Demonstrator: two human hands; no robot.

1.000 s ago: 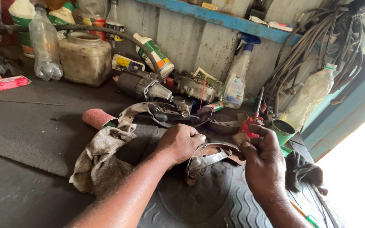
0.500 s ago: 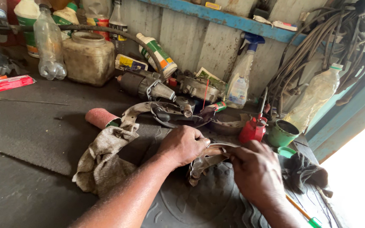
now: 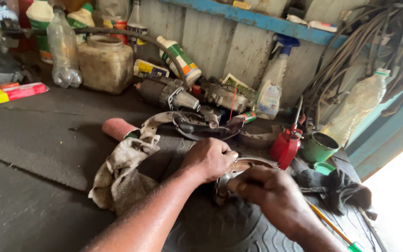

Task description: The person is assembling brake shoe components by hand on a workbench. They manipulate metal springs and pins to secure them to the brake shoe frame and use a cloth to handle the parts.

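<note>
- The left hand (image 3: 207, 159) lies knuckles-up on a curved rusty metal part (image 3: 239, 170), its fingers curled down over the part's left end and pressing it.
- The right hand (image 3: 269, 191) sits just beside the left, its fingers closed in a loose fist over the near side of the same part; what else they may pinch cannot be told.
- The metal part rests on a black ribbed tyre (image 3: 220, 228), between the two hands and mostly covered by them.
- Open room: bare dark desk (image 3: 38, 140) stretches to the left; to the right the tyre's edge lies near a bright doorway.
- A dirty rag (image 3: 120, 175) lies bunched just left of the left forearm, touching the tyre.
- Beyond the hands stand a red oil can (image 3: 284, 147) and, beside it, a green cup (image 3: 318, 147) whose inside looks dark; contents cannot be told.
- A black cloth (image 3: 336, 186) lies right of the right hand, a yellow-and-green screwdriver (image 3: 332, 226) beside it.
- Along the back wall: a white spray bottle (image 3: 270, 91), a yellowish tub (image 3: 104, 65), a clear plastic bottle (image 3: 64, 53).
</note>
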